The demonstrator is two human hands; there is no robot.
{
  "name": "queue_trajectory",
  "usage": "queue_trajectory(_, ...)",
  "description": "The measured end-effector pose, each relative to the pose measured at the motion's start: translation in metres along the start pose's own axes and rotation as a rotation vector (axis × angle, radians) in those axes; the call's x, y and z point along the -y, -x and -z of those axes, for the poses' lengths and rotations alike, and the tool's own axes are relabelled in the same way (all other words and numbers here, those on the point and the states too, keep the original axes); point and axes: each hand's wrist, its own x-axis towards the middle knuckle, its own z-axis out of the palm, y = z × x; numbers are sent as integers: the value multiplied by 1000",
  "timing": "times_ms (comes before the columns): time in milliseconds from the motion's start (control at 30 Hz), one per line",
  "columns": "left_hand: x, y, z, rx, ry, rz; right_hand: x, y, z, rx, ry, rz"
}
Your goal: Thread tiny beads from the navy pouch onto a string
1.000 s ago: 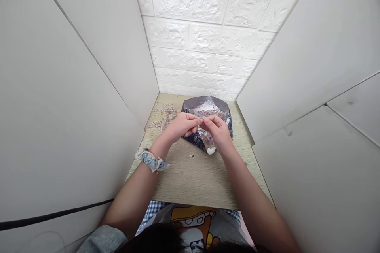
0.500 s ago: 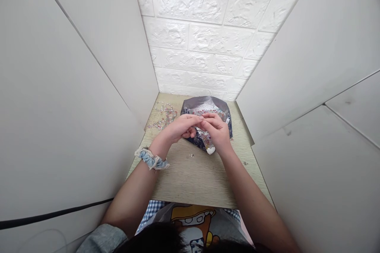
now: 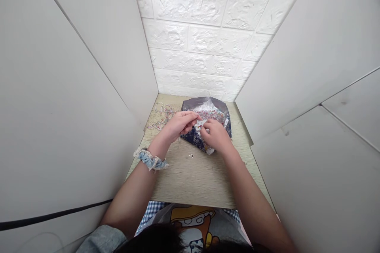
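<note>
A dark blue bag with a silvery lining (image 3: 204, 102) lies spread on the wooden table and holds many small coloured beads (image 3: 218, 116). At its left front, my left hand (image 3: 181, 124) is closed, thumb and forefinger pinched over the bag; what sits between them is too small to make out. My right hand (image 3: 216, 135) hovers over the bag's right front part, its fingers curled inward toward the beads. Its fingertips are partly hidden, so I cannot name what they hold. To the left lie strings of small beads (image 3: 162, 116).
White panels (image 3: 124, 55) rise on both sides of the narrow table (image 3: 194, 182), and a white brick-patterned wall (image 3: 204, 63) closes the back. A few tiny bits (image 3: 191, 155) lie on the tabletop before the bag. My left wrist wears a blue scrunchie (image 3: 151, 159).
My hands were touching at the fingertips and have now come apart. The right one has curled and lowered toward the beads, while the left has shifted slightly left.
</note>
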Motion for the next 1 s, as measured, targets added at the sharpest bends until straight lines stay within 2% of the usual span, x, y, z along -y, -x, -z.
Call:
queue_trajectory(100, -1, -1, 0, -86, 33, -3, -1, 1, -6, 75, 175, 17)
queue_trajectory(233, -2, -2, 1, -143, 128, -19, -5, -1, -13, 139, 279, 19)
queue_trajectory(600, -5, -1, 5, -97, 303, -19, -8, -5, -22, 154, 313, 48)
queue_trajectory(833, -5, 0, 5, -148, 252, -21, -9, -5, -24, 175, 321, 55)
queue_trajectory(1000, -5, 0, 4, -172, 209, -38, -10, -5, -24, 121, 270, 82)
